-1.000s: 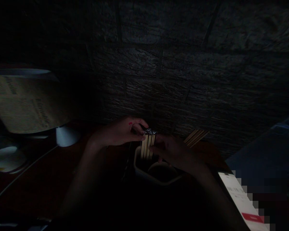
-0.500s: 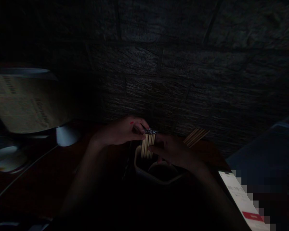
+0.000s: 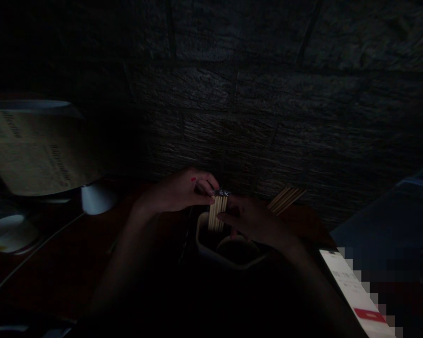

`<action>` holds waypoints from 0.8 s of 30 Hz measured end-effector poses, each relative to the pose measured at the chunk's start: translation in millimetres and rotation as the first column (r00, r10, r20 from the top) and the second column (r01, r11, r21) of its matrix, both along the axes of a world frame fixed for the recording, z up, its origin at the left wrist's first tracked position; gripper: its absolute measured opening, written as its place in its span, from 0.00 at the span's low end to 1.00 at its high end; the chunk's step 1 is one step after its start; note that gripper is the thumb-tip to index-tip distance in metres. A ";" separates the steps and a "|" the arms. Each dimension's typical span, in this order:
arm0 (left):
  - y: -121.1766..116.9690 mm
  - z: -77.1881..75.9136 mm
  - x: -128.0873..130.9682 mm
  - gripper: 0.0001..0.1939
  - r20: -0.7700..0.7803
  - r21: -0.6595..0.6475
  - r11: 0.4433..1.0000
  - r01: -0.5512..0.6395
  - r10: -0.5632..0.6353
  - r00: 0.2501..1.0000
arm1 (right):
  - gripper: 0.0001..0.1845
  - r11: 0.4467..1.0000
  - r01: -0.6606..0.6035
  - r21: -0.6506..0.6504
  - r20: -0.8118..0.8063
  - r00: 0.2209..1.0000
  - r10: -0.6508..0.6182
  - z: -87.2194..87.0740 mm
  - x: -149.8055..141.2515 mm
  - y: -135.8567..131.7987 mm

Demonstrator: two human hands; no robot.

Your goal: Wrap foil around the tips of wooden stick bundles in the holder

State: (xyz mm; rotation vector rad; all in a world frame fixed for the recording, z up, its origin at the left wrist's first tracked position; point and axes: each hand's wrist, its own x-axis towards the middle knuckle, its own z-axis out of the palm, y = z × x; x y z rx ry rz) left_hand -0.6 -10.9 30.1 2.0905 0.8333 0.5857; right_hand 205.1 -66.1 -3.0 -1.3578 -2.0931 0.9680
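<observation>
Stick bundle [image 3: 217, 215], nearly upright at the open container [image 3: 198, 233].
My left hand [image 3: 183, 188] grasps its shiny top, my right hand [image 3: 252, 219] its side; scarcely shifted over the last second, suggesting a steadying hold.

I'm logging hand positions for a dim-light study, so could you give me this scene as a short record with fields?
Left hand: fingertips at the bundle's silvery top
Right hand: holding the bundle from its right side
Bundle: pale sticks, roughly upright
Below: open container; whether the sticks touch it is unclear
Other sticks: slanted, beyond the right hand
Far left: lampshade with printed lettering
Lower right: lit screen, red bar
Lighting: very dark
</observation>
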 end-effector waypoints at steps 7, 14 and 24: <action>-0.4 0.5 -0.2 0.12 -0.030 0.018 1.000 0.011 -0.010 1.000 | 0.09 1.000 0.006 0.014 0.007 1.000 -0.006 2.9 -0.3 -1.0; 2.5 -2.5 -3.0 0.15 -0.035 0.001 0.999 0.038 -0.038 0.999 | 0.09 1.000 0.017 -0.005 0.023 1.000 -0.017 2.4 -0.2 -1.4; -1.4 0.4 0.8 0.14 -0.034 -0.023 0.999 0.028 -0.029 0.999 | 0.09 0.999 0.015 -0.034 -0.010 1.000 -0.016 4.1 -0.6 -2.4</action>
